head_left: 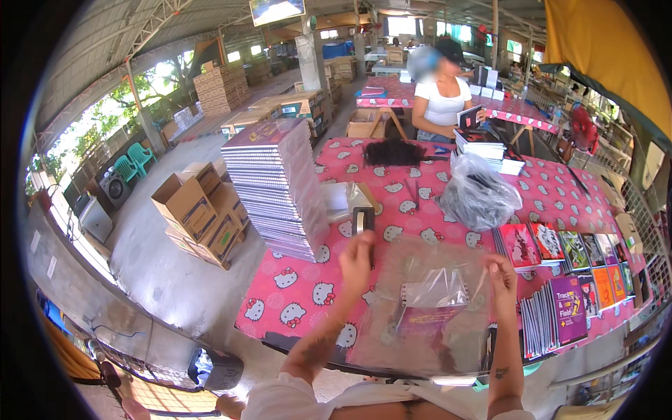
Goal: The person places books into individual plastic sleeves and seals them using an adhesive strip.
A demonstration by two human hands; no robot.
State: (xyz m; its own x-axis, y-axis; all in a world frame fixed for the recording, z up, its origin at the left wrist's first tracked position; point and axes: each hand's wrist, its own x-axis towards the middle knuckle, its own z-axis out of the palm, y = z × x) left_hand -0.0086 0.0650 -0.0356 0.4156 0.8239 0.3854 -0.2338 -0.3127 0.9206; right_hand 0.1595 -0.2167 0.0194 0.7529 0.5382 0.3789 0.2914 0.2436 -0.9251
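A spiral notebook with a purple cover lies inside or under a clear plastic sleeve at the table's front edge. My right hand pinches the right edge of that plastic. My left hand is closed, its fingertips at the near end of a dark tape dispenser; whatever it pinches is too small to make out. Left of it rises a tall stack of spiral notebooks. To the right, purple spiral notebooks stand in a row beside several colourful notebooks.
The table has a pink patterned cover. On it lie a bundle of clear plastic and a dark furry heap. Across it, a person in white holds a dark book. Cardboard boxes stand on the floor at left.
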